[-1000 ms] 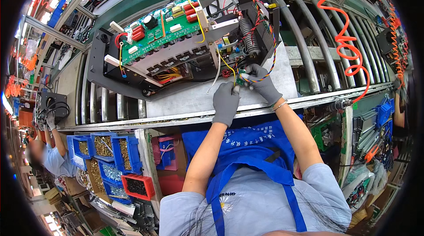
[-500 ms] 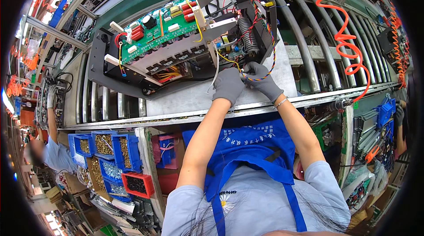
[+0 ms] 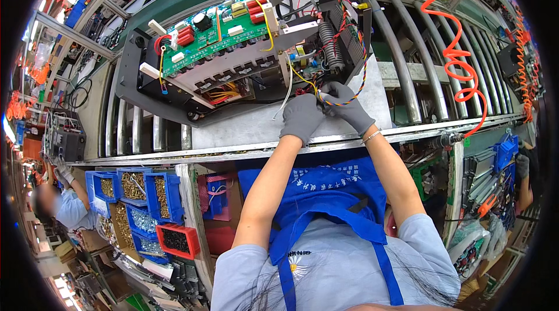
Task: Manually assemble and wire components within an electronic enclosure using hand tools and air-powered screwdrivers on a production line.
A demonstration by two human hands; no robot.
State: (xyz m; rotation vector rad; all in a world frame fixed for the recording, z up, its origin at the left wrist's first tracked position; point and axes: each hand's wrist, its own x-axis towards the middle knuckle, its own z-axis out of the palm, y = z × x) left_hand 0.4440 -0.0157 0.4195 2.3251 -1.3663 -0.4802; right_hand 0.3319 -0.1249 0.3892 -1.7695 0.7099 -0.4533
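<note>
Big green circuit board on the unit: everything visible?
The green circuit board is a flat rectangular panel, mounted atop the open black chassis, angled in the picture with its right end higher. It carries red cylinders, a round dark-sided part, a yellow block and white blocks. The left hand and right hand are clear of it.

Green circuit board (image 3: pixel 201 40), plain grey gloves (image 3: pixel 303 117)

At 2 o'clock an orange coiled air hose (image 3: pixel 457 53) runs above steel conveyor rollers (image 3: pixel 395 60). Blue bins (image 3: pixel 177 197) of brass-coloured and silvery fasteners sit at 8 o'clock, a red bin (image 3: pixel 194 241) of black pieces just beside them; clear plastic bags (image 3: pixel 470 234), 4 o'clock.
</note>
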